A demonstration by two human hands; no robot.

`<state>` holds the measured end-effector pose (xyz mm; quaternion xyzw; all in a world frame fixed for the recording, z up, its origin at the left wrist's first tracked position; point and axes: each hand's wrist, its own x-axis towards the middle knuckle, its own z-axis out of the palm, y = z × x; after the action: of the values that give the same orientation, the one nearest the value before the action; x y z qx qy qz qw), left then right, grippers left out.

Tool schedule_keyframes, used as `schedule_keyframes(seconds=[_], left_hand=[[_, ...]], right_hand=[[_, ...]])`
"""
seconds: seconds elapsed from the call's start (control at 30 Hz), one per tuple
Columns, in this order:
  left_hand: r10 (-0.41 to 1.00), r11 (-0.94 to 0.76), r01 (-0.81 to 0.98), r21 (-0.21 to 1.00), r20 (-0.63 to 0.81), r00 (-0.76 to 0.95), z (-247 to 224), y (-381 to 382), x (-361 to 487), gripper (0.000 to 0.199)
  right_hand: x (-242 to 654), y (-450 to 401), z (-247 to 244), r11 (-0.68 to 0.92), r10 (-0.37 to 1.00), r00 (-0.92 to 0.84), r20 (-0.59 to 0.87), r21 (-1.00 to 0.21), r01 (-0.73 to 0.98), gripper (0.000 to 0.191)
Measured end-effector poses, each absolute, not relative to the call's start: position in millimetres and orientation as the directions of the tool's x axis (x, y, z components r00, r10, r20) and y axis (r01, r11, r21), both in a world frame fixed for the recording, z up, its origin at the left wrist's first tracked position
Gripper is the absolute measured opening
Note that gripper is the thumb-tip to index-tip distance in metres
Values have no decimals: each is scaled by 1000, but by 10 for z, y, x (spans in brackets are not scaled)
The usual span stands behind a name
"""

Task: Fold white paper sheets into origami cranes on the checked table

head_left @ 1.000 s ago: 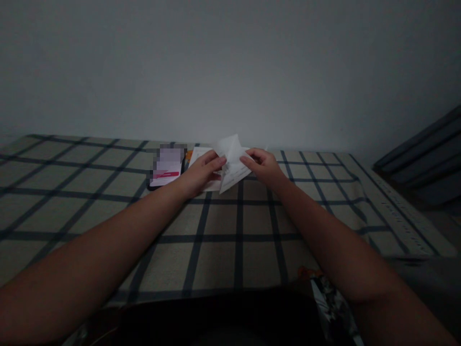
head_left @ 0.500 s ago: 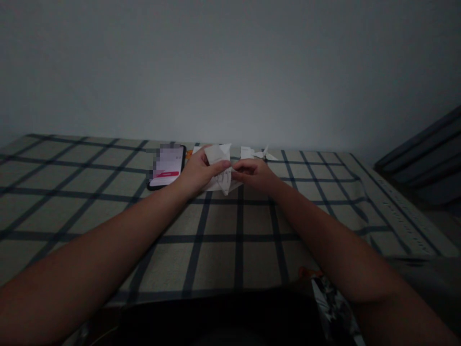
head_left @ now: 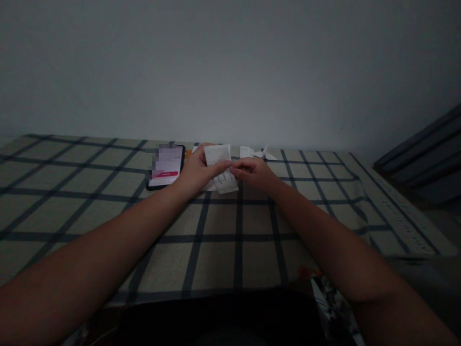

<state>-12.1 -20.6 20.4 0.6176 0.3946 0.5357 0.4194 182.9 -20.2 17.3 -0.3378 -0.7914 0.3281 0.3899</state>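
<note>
A white sheet of paper [head_left: 218, 153] with dark marks on its lower part is held above the table. My left hand [head_left: 199, 169] grips it from the left, thumb lying across its front. At its right edge, my right hand [head_left: 252, 171] pinches the paper with fingertips pressed together, close to the left thumb. Below and behind the hands, more white paper lies on the cloth, mostly covered. Beside my left hand rests a phone [head_left: 165, 166] with a lit screen, partly blurred out.
A checked tablecloth [head_left: 219, 245] covers the table, which meets a plain wall [head_left: 230, 72]. Behind my right hand lie a small white paper piece [head_left: 246, 151] and a pointed folded paper [head_left: 265, 154]. Dark striped fabric [head_left: 428, 158] stands at the right.
The paper has turned and spread in my hands; its pointed, folded outline now looks flatter and more rectangular. Both hands stay nearly in place. The phone and the pieces behind have not moved.
</note>
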Motion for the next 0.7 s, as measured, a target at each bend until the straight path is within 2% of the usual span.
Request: schedule_keyframes(seconds=[0.17, 0.27, 0.5, 0.7], left_hand=[[950, -197, -137, 971, 224, 220, 179, -210, -98, 42], [962, -153, -151, 977, 183, 205, 184, -226, -98, 43], [967, -153, -184, 971, 185, 175, 144, -167, -114, 41], [976, -133, -210, 969, 165, 140, 108, -129, -128, 36]], right_hand=[[1867, -151, 152, 572, 801, -423, 423, -750, 332, 28], [1870, -148, 164, 584, 797, -409, 443, -739, 337, 26], [1864, -135, 157, 548, 822, -375, 429, -776, 313, 26], [1882, -137, 157, 527, 822, -411, 394, -800, 288, 27]])
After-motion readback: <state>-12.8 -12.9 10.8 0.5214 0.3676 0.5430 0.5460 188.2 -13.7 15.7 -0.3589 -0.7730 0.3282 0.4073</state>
